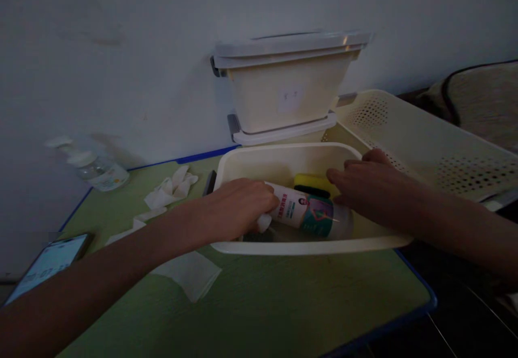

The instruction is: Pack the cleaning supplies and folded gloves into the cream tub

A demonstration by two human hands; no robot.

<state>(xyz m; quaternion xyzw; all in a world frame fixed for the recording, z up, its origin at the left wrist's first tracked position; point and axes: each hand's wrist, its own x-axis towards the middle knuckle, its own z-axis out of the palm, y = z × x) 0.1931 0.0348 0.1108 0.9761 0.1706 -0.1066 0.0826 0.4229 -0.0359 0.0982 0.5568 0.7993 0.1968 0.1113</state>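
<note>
A printed bottle [318, 215] with a white and green label lies on its side inside a cream plastic bin [275, 248]. My left hand [245, 207] reaches over the bin's left side, its fingers closed around the bottle's top end, where a white tip shows below the knuckles. At the bottle's base, my right hand [362, 183] bends its fingers down into the bin, with the thumb against the bottle. A yellow sponge [307, 181] with a dark underside lies behind the bottle, close to my right fingertips. The bin's floor is mostly hidden.
Behind the bin stand stacked lidded boxes [283, 94] against the wall. A perforated basket [429, 137] is at the right. Crumpled tissues [172, 188], a clear pump bottle [103, 174] and a phone [52, 263] lie left on the green table [291, 304], which has a blue edge.
</note>
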